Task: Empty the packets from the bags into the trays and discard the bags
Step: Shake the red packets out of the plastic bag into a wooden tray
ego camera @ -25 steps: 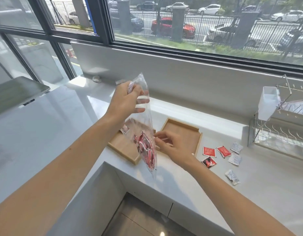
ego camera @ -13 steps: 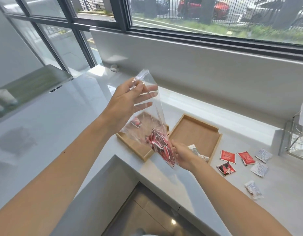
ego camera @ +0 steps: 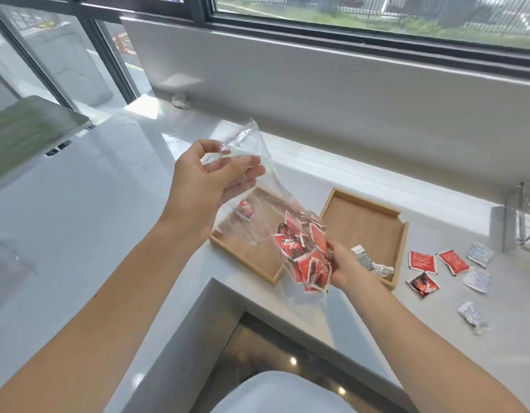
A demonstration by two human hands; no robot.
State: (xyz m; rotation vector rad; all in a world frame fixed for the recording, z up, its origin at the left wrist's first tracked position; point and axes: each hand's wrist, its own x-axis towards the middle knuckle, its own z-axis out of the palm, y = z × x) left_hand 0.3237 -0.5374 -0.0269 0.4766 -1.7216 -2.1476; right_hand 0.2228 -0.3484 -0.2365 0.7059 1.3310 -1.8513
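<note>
A clear plastic bag (ego camera: 257,201) hangs tilted above the left wooden tray (ego camera: 248,257). My left hand (ego camera: 207,180) pinches the bag's open top. Several red packets (ego camera: 305,257) bunch at the bag's lower end, and my right hand (ego camera: 344,263) grips that end from the right. One red packet (ego camera: 245,210) lies in the left tray, seen through the plastic. The right wooden tray (ego camera: 368,225) holds a grey-white packet (ego camera: 372,263) at its near edge.
Three red packets (ego camera: 423,260) and three white packets (ego camera: 478,278) lie loose on the white counter (ego camera: 93,204) right of the trays. A wire rack (ego camera: 526,219) stands at the far right. A laptop lid (ego camera: 22,135) sits far left. The counter's edge drops off in front of me.
My left hand has lowered and tilted the bag's top to the left. My right hand has closed round the packet-filled bottom end and lifted it sideways. The camera has dipped down toward the counter.
</note>
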